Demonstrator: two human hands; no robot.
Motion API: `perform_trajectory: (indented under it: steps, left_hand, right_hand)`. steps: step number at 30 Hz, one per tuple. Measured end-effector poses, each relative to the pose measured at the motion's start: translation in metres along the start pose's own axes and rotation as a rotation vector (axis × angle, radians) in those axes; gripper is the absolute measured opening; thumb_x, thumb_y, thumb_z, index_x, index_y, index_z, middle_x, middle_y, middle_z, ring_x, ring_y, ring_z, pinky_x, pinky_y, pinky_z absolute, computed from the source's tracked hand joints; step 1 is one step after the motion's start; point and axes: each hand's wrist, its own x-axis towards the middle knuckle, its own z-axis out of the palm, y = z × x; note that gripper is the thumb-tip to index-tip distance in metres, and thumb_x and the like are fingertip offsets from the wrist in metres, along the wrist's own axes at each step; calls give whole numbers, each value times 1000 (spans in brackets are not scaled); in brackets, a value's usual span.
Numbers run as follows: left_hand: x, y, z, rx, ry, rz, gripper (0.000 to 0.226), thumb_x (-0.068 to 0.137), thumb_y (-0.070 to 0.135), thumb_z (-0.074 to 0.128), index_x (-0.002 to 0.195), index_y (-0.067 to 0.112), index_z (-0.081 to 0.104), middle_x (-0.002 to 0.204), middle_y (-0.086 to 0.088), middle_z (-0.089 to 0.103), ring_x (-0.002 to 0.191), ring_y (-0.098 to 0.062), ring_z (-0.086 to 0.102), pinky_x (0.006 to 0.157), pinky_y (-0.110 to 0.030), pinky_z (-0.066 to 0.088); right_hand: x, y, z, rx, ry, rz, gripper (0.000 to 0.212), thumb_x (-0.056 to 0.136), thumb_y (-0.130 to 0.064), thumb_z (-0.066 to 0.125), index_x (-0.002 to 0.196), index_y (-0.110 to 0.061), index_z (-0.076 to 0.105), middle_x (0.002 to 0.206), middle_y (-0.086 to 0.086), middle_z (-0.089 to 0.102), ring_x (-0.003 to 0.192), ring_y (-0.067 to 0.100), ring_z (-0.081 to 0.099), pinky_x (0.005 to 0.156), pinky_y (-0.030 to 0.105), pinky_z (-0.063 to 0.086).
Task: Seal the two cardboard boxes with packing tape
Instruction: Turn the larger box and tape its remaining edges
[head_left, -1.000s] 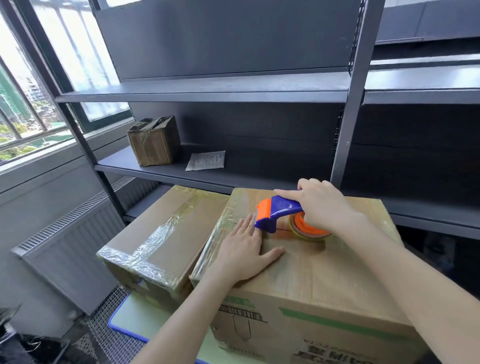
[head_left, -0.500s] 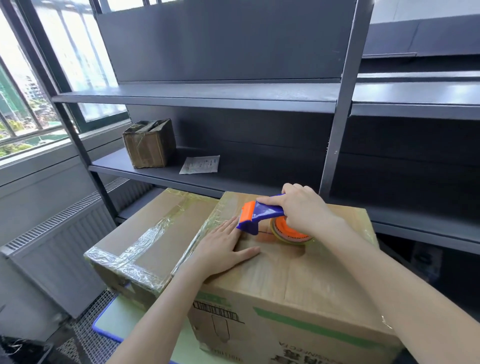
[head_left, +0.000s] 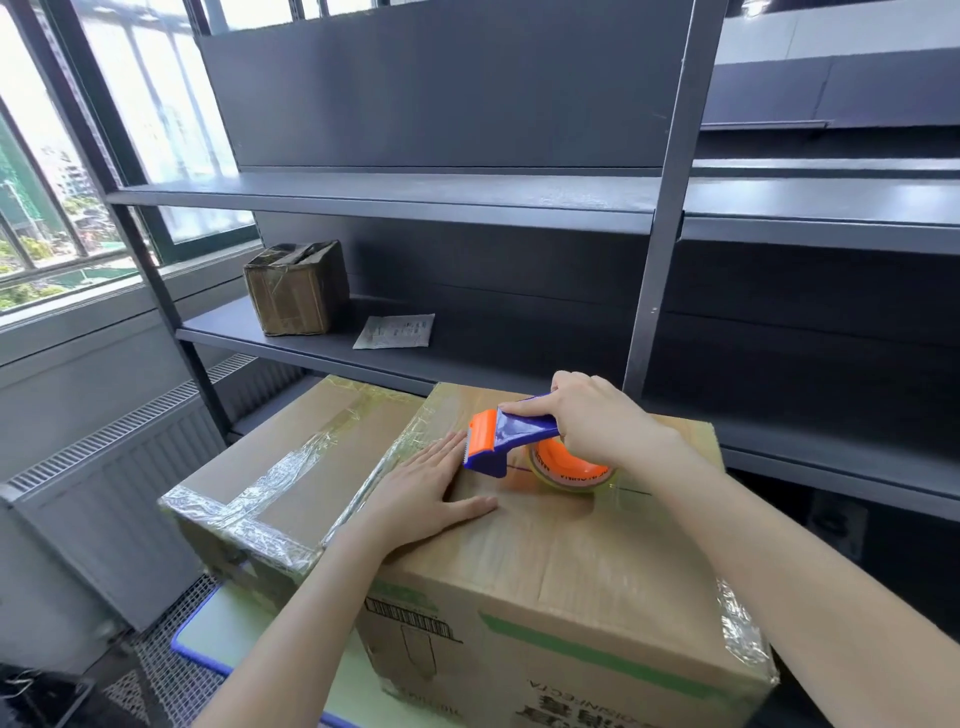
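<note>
boxes (head_left: 550, 561): matt cardboard | tape (head_left: 270, 483): glossy, wrinkled | dispenser (head_left: 514, 434): smooth plastic

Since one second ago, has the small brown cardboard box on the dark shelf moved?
No. The small brown cardboard box stays just left of the white paper sheet on the same dark metal shelf.

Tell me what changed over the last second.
Hardly anything: the tape dispenser, gripped by the right hand, edged slightly left along the top of the right box; mostly the camera shifted. The left hand stays flat on that box, and the left box has not moved.
</note>
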Motion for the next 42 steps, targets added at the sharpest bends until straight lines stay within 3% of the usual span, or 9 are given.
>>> perform_trajectory:
  steps: [5,13,20,25,34,42]
  left_hand:
    - [2,1,0,-24,-5,-50,90,79,75,41,150,27,13,157,15,6,142,0,6,113,-22,9]
    - [7,-3,1,-33,-34,-69,98,69,84,32,150,30,16,156,19,7,142,1,10,114,-25,14]
    - [13,27,6,243,-10,-71,91,85,74,22,151,17,1,158,4,-2,144,-8,-1,114,-24,3]
    - [20,78,22,119,-42,150,90,85,74,25,151,18,0,158,5,-4,142,-3,-7,108,-17,-9]
    - [17,69,22,79,-107,145,92,81,76,29,151,23,-1,157,11,-4,142,-1,-7,108,-16,-6]
    - [11,44,8,-71,-158,139,100,65,84,33,150,35,12,153,26,4,136,11,1,108,-16,8]
  right_hand:
    - [-19,50,-13,49,-66,55,66,88,-8,38,129,-59,36,78,-12,32,76,15,40,61,25,25]
    - [-70,99,-28,92,-121,174,71,83,-4,41,127,-61,38,80,-11,36,74,11,43,59,24,32]
    - [-90,91,-13,-51,-69,145,61,90,-17,47,135,-55,31,94,-3,43,83,15,44,70,27,34]
    - [-90,89,-13,-93,-96,139,61,90,-17,46,135,-55,30,95,-4,41,85,14,42,73,27,34]
    - [-84,77,-15,-102,-86,156,59,91,-17,44,135,-54,32,89,-5,36,80,13,35,70,26,26]
    - [-90,55,-21,4,-90,191,58,91,-16,46,136,-51,33,91,-4,36,81,15,36,70,26,24]
